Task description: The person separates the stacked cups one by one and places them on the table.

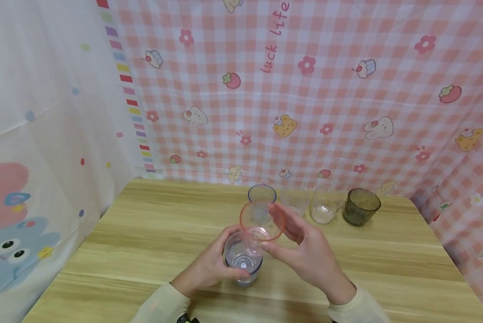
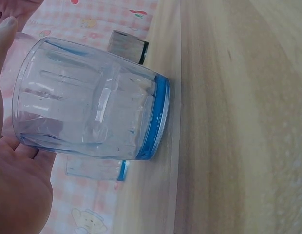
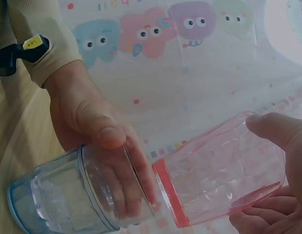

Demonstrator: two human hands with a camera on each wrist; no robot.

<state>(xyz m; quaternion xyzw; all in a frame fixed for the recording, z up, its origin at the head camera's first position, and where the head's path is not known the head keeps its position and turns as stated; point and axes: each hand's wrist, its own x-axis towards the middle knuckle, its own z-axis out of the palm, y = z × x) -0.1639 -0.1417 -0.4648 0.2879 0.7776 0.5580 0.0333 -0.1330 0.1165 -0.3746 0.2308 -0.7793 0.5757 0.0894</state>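
My left hand (image 1: pixel 209 268) grips two nested tumblers, a clear one (image 3: pixel 109 170) sitting inside a blue-tinted one (image 3: pixel 56 192). Its thumb and fingers wrap round the upper part of the stack. In the left wrist view the blue cup's thick base (image 2: pixel 158 117) shows near the tabletop. A pink tumbler (image 3: pixel 221 168) is between the thumb and fingers of my right hand (image 1: pixel 308 253), tilted, with its red base towards the clear cup's mouth. A small space separates the two in the right wrist view.
Along the back of the wooden table (image 1: pixel 144 242) stand a blue-rimmed cup (image 1: pixel 261 194), a faint clear cup (image 1: pixel 296 199), a taller clear glass (image 1: pixel 323 208) and a dark green cup (image 1: pixel 360 207). A checked pink cloth (image 1: pixel 225 121) hangs behind them.
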